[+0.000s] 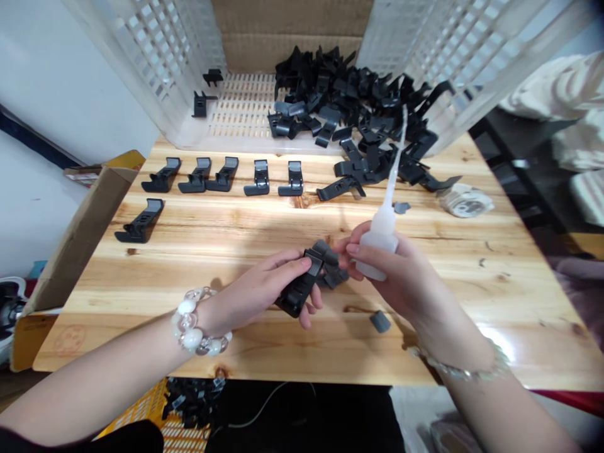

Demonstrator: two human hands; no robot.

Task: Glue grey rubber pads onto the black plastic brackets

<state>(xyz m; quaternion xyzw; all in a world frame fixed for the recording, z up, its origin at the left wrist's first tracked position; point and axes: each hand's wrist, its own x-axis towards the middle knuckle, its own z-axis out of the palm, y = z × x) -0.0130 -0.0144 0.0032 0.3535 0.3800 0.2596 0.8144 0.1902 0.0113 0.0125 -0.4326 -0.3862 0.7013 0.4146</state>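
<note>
My left hand (264, 289) is closed around a black plastic clip (302, 286), held just above the wooden table (189, 251). My right hand (391, 270) grips a small white squeeze bottle (383, 236) whose long thin nozzle points up and away. Its fingertips also touch the far end of the black clip. A small grey pad (380, 321) lies on the table just below my right hand.
Several finished black clips (257, 179) lie in a row near the table's far edge, one more (140, 221) at the left. A white slotted crate (245, 107) on its side spills a heap of black clips (358, 107). A tape roll (465, 201) lies right, a cardboard box (61, 251) left.
</note>
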